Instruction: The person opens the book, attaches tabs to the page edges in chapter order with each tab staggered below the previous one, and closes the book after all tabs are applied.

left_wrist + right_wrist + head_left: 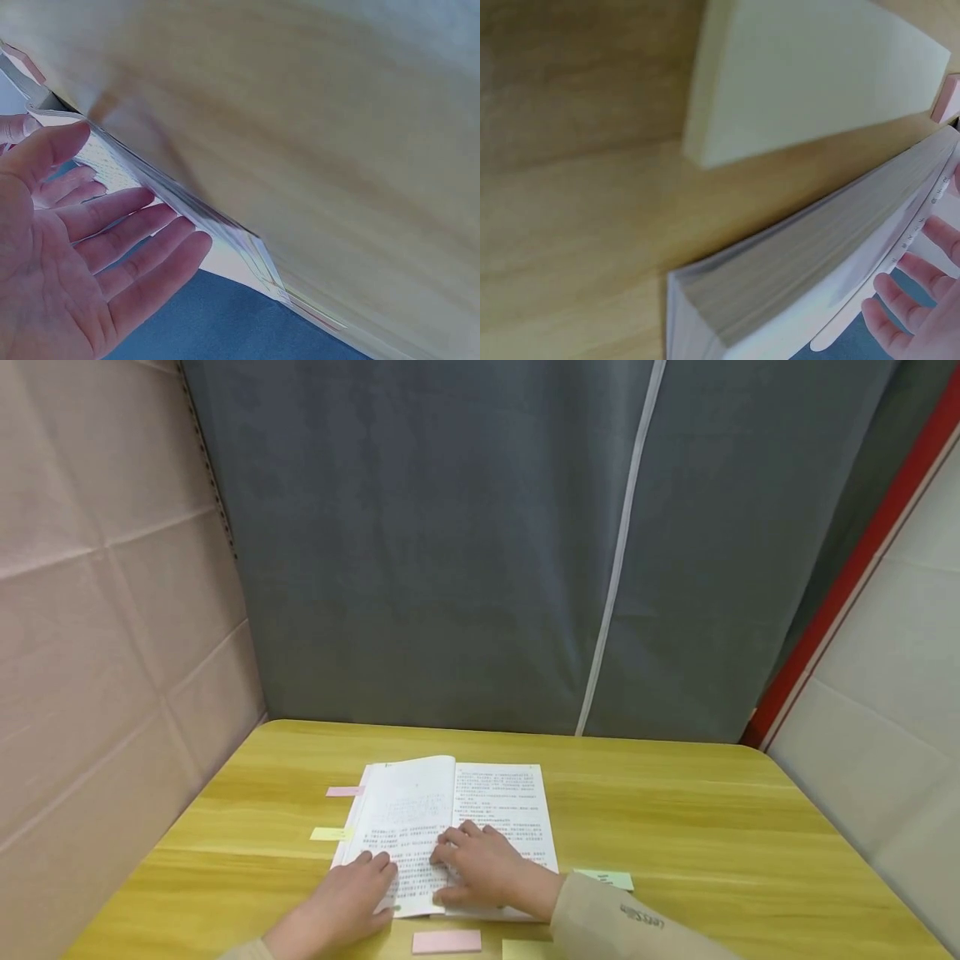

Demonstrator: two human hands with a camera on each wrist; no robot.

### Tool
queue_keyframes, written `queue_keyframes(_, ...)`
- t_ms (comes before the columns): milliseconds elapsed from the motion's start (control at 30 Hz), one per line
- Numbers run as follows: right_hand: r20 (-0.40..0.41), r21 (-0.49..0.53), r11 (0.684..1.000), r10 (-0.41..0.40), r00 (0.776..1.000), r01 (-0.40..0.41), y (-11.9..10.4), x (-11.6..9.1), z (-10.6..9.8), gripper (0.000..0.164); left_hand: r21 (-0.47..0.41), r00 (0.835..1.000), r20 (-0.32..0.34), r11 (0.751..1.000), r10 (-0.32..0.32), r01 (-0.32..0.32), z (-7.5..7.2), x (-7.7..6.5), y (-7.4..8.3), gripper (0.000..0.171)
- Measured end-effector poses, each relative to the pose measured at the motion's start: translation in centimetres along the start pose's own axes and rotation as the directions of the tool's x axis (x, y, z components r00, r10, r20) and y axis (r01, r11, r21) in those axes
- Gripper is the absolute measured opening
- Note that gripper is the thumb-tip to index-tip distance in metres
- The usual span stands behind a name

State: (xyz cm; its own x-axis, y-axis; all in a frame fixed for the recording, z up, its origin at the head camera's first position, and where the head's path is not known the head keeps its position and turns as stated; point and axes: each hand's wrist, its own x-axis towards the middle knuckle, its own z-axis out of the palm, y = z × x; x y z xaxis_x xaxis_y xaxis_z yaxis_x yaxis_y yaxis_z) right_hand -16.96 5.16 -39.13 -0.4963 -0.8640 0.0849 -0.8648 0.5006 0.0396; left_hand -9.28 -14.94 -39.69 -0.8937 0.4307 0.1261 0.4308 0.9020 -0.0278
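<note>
An open book (pixel 498 802) with printed pages lies on the table. My left hand (pixel 348 893) rests at the lower left page, its fingers nearly straight along the outer edge in the left wrist view. My right hand (pixel 483 867) lies over the lower middle, near the fold, with fingers spread on the paper. In the right wrist view, the fingers (pixel 889 311) of that hand show beyond the thick page block (pixel 802 255). A pink tab (pixel 343 791) and a yellow tab (pixel 330 834) stick out from the book's left side.
Below the book, on the wooden table (pixel 675 810), lie a pink sticky-note pad (pixel 446 942) and a yellow pad (pixel 528 950), partly behind the right sleeve. A green pad (pixel 607 880) sits right of the book. A grey curtain (pixel 450 568) hangs behind the table.
</note>
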Motion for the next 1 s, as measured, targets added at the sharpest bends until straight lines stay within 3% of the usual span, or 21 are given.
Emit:
queue_keyframes(400, -0.039, 0.026, 0.998, -0.065, 0.997, 0.066, -0.44, -0.76, 0.40, 0.042, -0.016, 1.000, 0.027, 1.000, -0.014, 0.015, -0.48, 0.14, 0.24, 0.033)
queue_keyframes(1000, -0.045, 0.064, 0.996, -0.063, 0.997, 0.066, -0.41, -0.92, 0.55, 0.041, -0.012, 1.000, 0.020, 1.000, -0.011, 0.011, -0.21, 0.17, 0.24, 0.032)
